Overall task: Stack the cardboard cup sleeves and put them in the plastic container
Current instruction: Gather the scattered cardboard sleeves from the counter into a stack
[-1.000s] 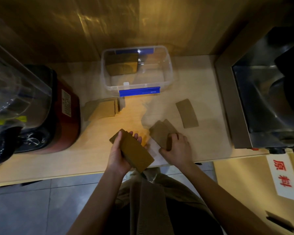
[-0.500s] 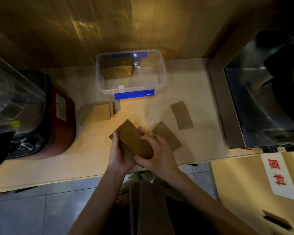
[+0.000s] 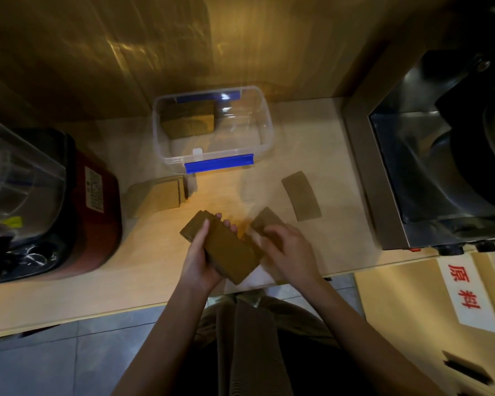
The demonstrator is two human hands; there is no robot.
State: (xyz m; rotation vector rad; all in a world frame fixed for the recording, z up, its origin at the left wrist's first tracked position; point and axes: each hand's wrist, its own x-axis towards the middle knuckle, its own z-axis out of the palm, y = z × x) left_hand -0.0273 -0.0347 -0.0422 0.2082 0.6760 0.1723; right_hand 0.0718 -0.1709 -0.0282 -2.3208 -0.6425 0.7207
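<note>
My left hand (image 3: pixel 199 260) grips a thick stack of brown cardboard cup sleeves (image 3: pixel 227 250) just above the counter's front edge. To its right, my right hand (image 3: pixel 290 248) lies blurred over a loose sleeve (image 3: pixel 266 221) on the counter; whether it grips that sleeve is unclear. Another single sleeve (image 3: pixel 301 195) lies flat further right. A second stack (image 3: pixel 162 195) rests on the counter to the left, in front of the clear plastic container (image 3: pixel 269 132) with blue clips. The container stands open at the back, with a stack of sleeves (image 3: pixel 187 121) in its left end.
A red-based blender (image 3: pixel 97 201) with a clear jug stands at the left. A steel machine (image 3: pixel 406 172) bounds the counter on the right. A wooden wall runs behind the container. A box with a red-lettered label (image 3: pixel 463 290) sits at lower right.
My right hand laid a sleeve onto the stack in my left hand, then moved back right onto the loose sleeve on the counter. The view shifted slightly.
</note>
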